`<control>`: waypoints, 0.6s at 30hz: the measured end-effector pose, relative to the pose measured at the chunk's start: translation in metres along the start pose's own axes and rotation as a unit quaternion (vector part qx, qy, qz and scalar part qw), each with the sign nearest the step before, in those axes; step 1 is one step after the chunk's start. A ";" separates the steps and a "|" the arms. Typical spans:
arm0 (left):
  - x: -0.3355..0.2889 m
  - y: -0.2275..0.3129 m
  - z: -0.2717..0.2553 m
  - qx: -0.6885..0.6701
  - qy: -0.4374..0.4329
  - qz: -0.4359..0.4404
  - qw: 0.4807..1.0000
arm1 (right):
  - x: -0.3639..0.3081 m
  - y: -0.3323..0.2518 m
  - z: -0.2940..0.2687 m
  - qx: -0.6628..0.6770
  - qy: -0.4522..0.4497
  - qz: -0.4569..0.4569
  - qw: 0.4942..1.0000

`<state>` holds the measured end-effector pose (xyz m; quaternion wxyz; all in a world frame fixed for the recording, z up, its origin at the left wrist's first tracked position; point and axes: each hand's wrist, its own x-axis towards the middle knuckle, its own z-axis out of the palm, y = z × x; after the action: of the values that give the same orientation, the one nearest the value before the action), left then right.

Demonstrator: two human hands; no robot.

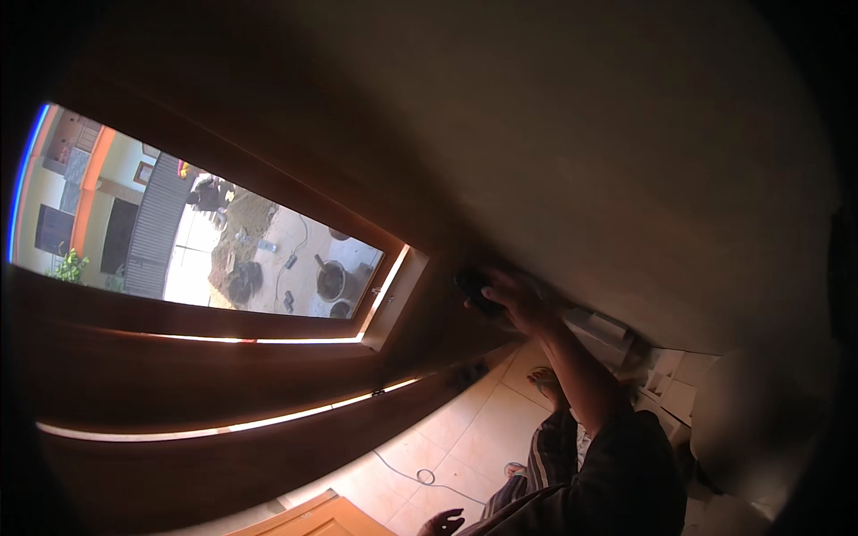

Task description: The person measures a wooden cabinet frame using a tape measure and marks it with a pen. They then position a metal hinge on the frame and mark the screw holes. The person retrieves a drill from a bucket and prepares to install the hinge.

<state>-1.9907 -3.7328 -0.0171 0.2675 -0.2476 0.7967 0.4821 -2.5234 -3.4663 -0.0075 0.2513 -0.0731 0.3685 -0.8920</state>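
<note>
My right hand (511, 299) is stretched out to the wall beside a wooden window frame. Its fingers are wrapped round a small black object (478, 291) in deep shadow, whose kind I cannot make out. It appears to rest against the shaded surface where the plain wall (626, 179) meets the brown wooden frame (393, 299). My left hand (442, 523) hangs low at the bottom edge, partly cut off. Its thumb and fingers are apart, with nothing seen between them.
A glass pane (268, 241) shows a yard with buckets and a soil heap. A thin cable (426, 477) loops over the tiled floor (456, 429) near my feet. An orange-brown wooden panel (317, 520) lies at the bottom. Pale boxy items (666, 371) stand along the wall.
</note>
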 end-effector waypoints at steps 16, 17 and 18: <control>-0.278 0.260 -0.112 -0.403 -0.146 0.475 0.769 | -0.346 -0.091 0.428 -0.174 -0.453 -0.173 0.857; -0.287 0.249 -0.118 -0.377 -0.119 0.483 0.781 | -0.345 -0.083 0.443 -0.170 -0.472 -0.162 0.850; -0.292 0.240 -0.123 -0.405 -0.107 0.496 0.760 | -0.340 -0.074 0.451 -0.165 -0.491 -0.150 0.842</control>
<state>-1.9558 -3.7041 0.3784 -0.0505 0.1506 0.5046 0.8486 -2.1170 -3.5315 0.3863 0.2469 -0.5958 0.3234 -0.6924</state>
